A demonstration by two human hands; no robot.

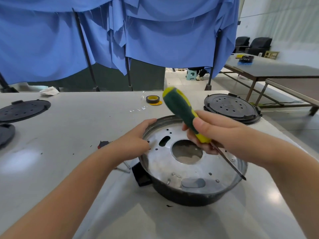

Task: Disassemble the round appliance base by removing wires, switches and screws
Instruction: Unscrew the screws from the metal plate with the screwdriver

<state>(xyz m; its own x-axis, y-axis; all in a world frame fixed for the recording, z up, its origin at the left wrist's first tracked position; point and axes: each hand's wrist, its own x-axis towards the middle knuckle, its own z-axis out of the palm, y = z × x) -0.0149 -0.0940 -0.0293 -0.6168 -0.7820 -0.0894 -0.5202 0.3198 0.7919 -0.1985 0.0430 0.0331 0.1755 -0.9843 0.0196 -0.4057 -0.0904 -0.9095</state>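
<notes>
The round appliance base (189, 171) lies on the white table, a metal bowl with a silver inner plate, a large centre hole and several small holes. Loose screws (173, 174) lie on the plate near its front. My left hand (138, 140) grips the base's left rim, thumb on top. My right hand (212, 133) holds a green and yellow screwdriver (186, 114) by its handle above the base. Its shaft points down to the right, the tip (243, 177) over the right rim. A black bracket (141, 175) sticks out on the base's left side.
A stack of black perforated discs (231, 107) stands at the back right; two more black discs (22, 110) lie at the far left. A roll of tape (152, 99) and a rag (49, 91) sit at the table's back. A small red and black part (103, 144) lies left of the base. Blue curtains hang behind.
</notes>
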